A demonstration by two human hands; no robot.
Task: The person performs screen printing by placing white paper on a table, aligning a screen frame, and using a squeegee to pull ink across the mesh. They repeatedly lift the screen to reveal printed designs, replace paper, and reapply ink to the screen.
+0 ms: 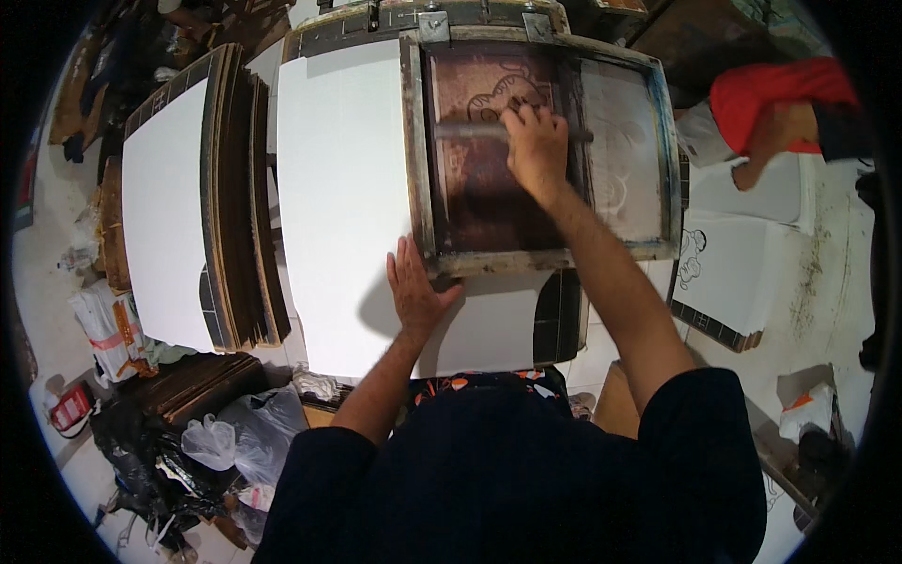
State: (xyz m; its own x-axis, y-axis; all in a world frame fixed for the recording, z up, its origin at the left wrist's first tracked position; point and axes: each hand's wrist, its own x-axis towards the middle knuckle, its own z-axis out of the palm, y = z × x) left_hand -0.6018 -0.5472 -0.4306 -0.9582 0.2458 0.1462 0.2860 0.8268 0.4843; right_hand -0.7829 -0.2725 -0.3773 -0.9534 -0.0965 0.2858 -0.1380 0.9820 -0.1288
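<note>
My right hand [538, 155] is closed round a long, narrow squeegee [470, 131] lying across the brownish mesh [498, 207] of a printing screen. A curly line drawing shows on the mesh beyond the squeegee. The screen's worn wooden frame [416, 141] rests over a white sheet [343, 188] on a dark board. Fingers spread, my left hand [413, 287] lies on the sheet at the frame's near left corner, its thumb under or beside the near rail; I cannot tell which.
Metal hinge clamps [434, 26] hold the frame's far side. A stack of boards [221, 207] topped with a white sheet stands left. More boards carrying a printed sheet [723, 263] are at right, near another person's hand [775, 141]. Plastic bags [254, 437] lie lower left.
</note>
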